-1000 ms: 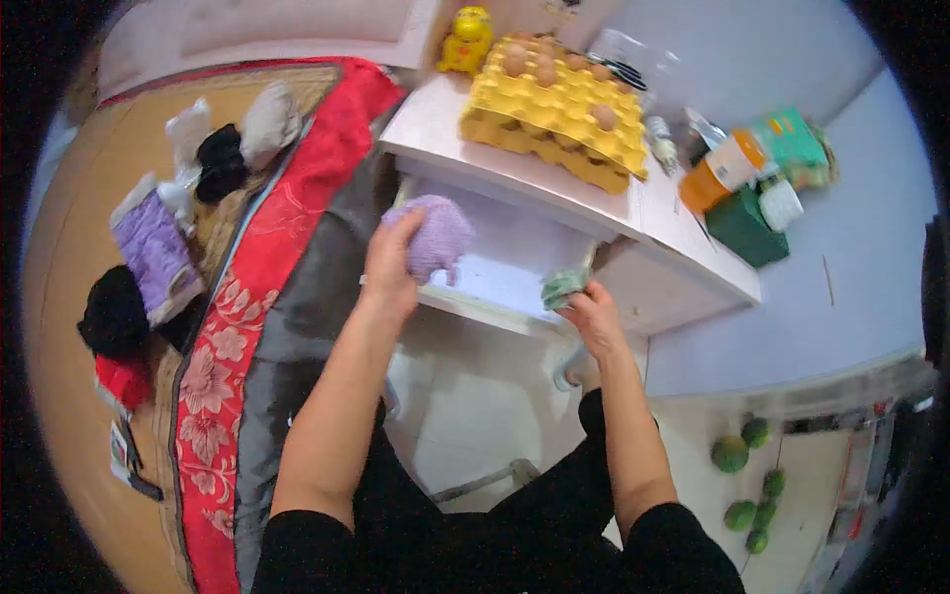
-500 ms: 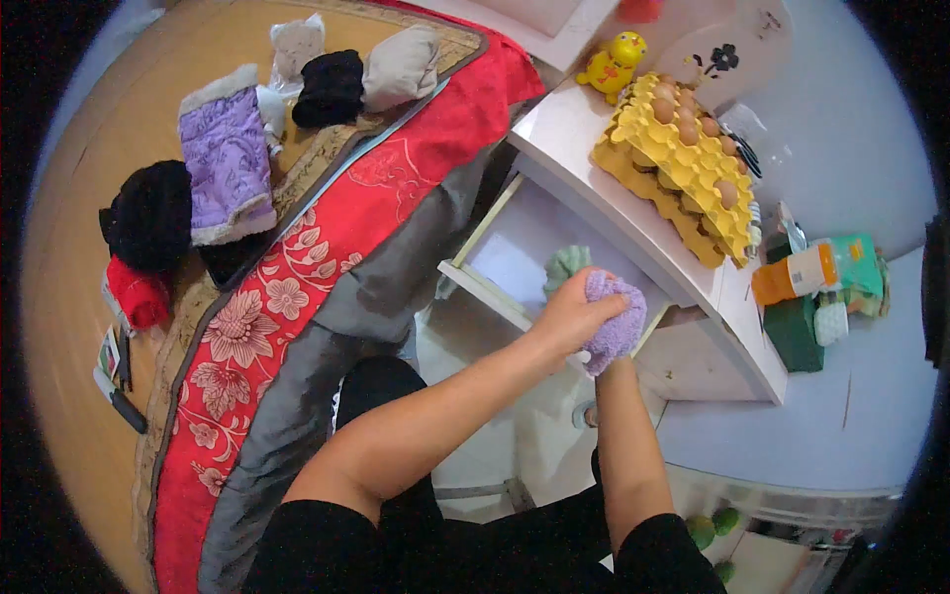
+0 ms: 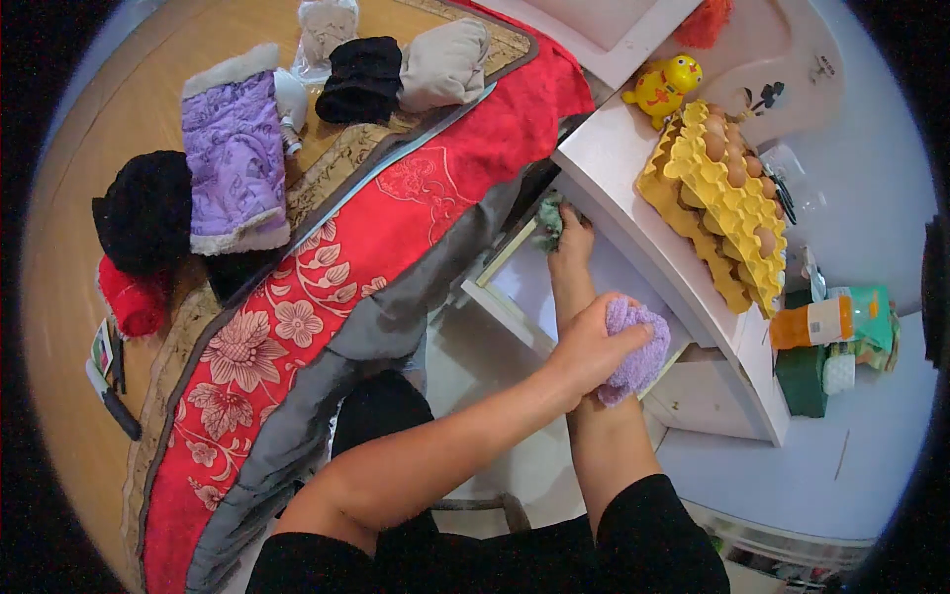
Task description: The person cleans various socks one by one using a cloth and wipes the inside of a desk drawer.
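A fluffy purple cloth (image 3: pixel 636 348) is bunched in the left hand (image 3: pixel 592 346), fingers curled around it, above the open white drawer (image 3: pixel 539 287). Beyond, the right hand (image 3: pixel 572 230) has its fingers pressed on a green cloth (image 3: pixel 547 224) in the drawer's far corner.

You see a lilac fuzzy cloth (image 3: pixel 635 348) and a grey-green cloth (image 3: pixel 547 224). The drawer (image 3: pixel 614 287) is white. The egg trays (image 3: pixel 727 203) are yellow with brown eggs. The blanket (image 3: pixel 327 287) is red with pale flowers and grey edging. The folded garment (image 3: pixel 233 163) is purple-patterned.
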### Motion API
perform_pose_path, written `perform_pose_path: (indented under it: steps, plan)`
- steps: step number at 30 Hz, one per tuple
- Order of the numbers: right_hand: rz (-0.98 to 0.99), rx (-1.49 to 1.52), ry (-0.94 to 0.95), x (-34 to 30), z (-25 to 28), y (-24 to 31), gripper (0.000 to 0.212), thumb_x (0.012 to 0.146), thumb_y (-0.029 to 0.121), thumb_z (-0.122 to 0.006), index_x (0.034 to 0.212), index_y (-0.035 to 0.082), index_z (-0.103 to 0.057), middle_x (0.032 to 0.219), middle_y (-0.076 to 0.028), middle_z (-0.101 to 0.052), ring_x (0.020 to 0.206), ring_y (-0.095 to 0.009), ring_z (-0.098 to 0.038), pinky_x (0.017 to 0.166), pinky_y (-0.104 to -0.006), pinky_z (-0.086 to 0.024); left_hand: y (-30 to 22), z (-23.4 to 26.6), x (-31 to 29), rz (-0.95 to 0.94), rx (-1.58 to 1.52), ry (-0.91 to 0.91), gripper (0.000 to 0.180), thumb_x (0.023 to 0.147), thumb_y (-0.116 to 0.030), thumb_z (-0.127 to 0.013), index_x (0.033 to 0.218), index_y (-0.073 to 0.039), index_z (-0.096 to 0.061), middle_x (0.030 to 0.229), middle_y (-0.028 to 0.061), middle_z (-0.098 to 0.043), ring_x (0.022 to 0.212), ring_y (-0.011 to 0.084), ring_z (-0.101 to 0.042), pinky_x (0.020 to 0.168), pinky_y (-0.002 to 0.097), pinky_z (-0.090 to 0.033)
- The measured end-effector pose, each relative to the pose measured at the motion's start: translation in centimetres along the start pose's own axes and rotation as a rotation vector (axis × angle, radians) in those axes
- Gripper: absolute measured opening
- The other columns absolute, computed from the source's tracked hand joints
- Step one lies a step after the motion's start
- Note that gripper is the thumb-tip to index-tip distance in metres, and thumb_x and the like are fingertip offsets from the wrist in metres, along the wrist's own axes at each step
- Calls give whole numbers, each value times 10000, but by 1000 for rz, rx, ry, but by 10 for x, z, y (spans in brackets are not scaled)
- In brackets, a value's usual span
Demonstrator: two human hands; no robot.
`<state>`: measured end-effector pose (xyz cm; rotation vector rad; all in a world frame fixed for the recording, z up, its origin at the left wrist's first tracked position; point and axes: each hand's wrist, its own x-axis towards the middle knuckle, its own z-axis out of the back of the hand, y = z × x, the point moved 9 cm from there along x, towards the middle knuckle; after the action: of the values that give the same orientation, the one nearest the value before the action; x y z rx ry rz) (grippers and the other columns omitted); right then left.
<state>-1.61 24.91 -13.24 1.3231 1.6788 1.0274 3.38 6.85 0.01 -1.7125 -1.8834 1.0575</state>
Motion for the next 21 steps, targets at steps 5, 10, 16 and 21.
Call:
perform_pose_path:
  steps: [5, 10, 16, 21]
  plan:
    - [141, -137, -109, 0, -2, 3, 358, 735, 38, -626, 1079, -35, -557, 1056, -101, -595, 900, -209, -562, 796, -319, -446, 7, -8, 1, -14, -39, 38, 355, 810, -151, -638, 1102, -21, -481, 960, 61, -573, 860, 135, -566, 749, 271, -478]
    - [-156, -355, -152, 28, 19, -13, 309, 718, 164, -652, 952, -32, -604, 870, -93, -607, 707, -182, -561, 609, -317, -446, 4, -13, 8, -17, 11, 4, 329, 822, -140, -620, 1098, -19, -487, 967, 59, -577, 876, 143, -567, 773, 286, -472]
    - [-107, -679, 142, 3, 42, -6, 362, 723, 212, -659, 940, -74, -611, 821, -115, -630, 723, -220, -584, 639, -333, -457, -8, -1, 1, -1, -100, -89, 295, 831, -151, -607, 1080, -35, -499, 982, 64, -576, 902, 152, -561, 807, 285, -453]
    - [-568, 57, 325, -7, 31, -26, 347, 840, 276, -584, 1037, -10, -580, 926, -120, -638, 814, -229, -606, 709, -389, -494, -8, -8, 4, -34, -188, -24, 258, 833, -150, -599, 1054, -41, -524, 951, 55, -585, 889, 151, -568, 801, 288, -456]
